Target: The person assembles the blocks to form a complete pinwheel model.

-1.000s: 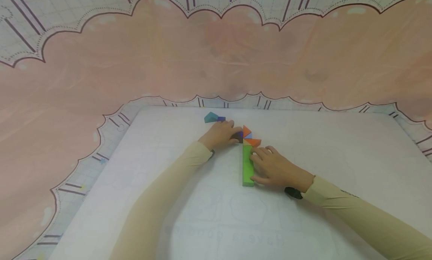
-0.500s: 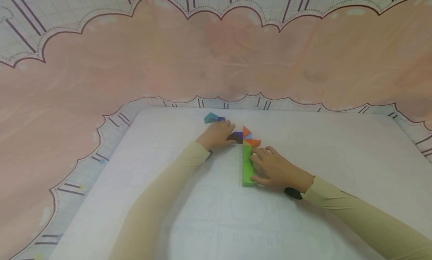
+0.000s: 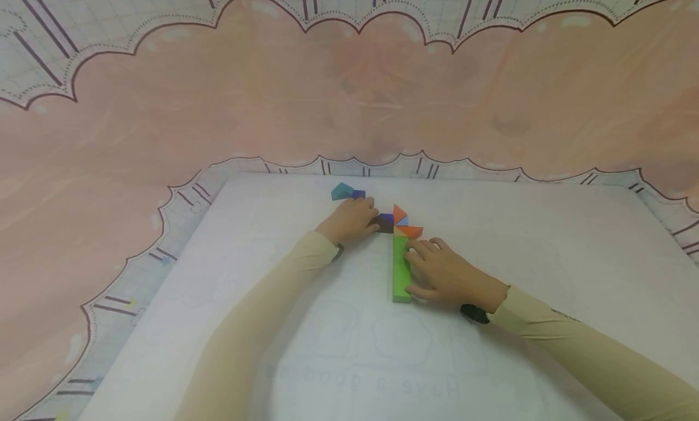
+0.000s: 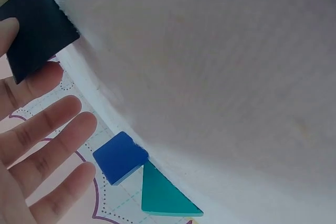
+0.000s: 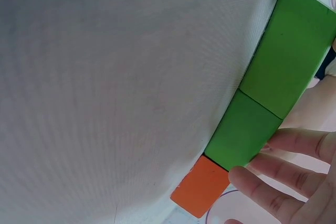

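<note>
In the head view my left hand (image 3: pixel 349 219) is at the left end of a dark block (image 3: pixel 384 225), thumb on its near side and index finger on its far side. In the left wrist view the thumb overlaps the dark block's face, while the other fingers extend apart. My right hand (image 3: pixel 450 272) rests along the right side of green blocks (image 3: pixel 401 270), fingertips against them. The right wrist view shows two green blocks end to end, then an orange block (image 5: pixel 200 186). Beyond the green blocks sit orange triangles (image 3: pixel 400 213), a light blue piece (image 3: pixel 403 221) and a purple piece (image 3: pixel 387 217).
A teal block (image 3: pixel 342 191) and a blue block (image 3: pixel 358 194) lie together just beyond my left hand. The white tabletop (image 3: pixel 519 227) has a patterned scalloped border. Behind the table's far edge is a peach-coloured patterned cloth (image 3: pixel 349 93).
My left index finger has drawn back leftward from over the dark and purple pieces to the dark block's left end. The blocks and my right hand look unmoved.
</note>
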Tool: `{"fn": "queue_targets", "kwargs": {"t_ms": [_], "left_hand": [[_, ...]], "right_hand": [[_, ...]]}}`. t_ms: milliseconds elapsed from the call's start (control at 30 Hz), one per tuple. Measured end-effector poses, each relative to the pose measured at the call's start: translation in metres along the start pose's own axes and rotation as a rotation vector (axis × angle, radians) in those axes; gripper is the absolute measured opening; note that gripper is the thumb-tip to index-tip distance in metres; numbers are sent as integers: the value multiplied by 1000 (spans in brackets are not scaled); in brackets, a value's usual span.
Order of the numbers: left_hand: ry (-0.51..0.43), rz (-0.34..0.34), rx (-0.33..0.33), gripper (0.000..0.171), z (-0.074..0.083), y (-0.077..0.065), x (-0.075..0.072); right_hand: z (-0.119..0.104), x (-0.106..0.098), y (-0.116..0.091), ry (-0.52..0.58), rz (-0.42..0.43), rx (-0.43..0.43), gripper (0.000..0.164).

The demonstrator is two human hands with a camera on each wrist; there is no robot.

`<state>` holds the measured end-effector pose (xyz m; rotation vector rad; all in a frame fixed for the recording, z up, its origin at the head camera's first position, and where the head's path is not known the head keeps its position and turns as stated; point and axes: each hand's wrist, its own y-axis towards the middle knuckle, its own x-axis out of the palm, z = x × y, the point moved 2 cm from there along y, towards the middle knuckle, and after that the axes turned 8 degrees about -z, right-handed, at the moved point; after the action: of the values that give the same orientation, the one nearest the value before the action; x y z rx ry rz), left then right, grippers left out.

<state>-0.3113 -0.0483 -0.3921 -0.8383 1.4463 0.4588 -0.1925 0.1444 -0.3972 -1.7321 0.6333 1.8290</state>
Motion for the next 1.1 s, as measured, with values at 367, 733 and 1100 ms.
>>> {"fn": "queue_targets", "kwargs": {"t_ms": [367, 733, 1100], "left_hand": [[-1, -1, -16, 34, 2, 2, 0], [-6, 9, -36, 42, -8, 1, -4], [-101, 100, -223, 50, -62, -1, -11]], "right_hand": [[1, 1, 0, -9, 11, -2, 59], [0, 0, -1, 12, 13, -5, 58], [-1, 1, -1, 19, 14, -10, 57]]}}
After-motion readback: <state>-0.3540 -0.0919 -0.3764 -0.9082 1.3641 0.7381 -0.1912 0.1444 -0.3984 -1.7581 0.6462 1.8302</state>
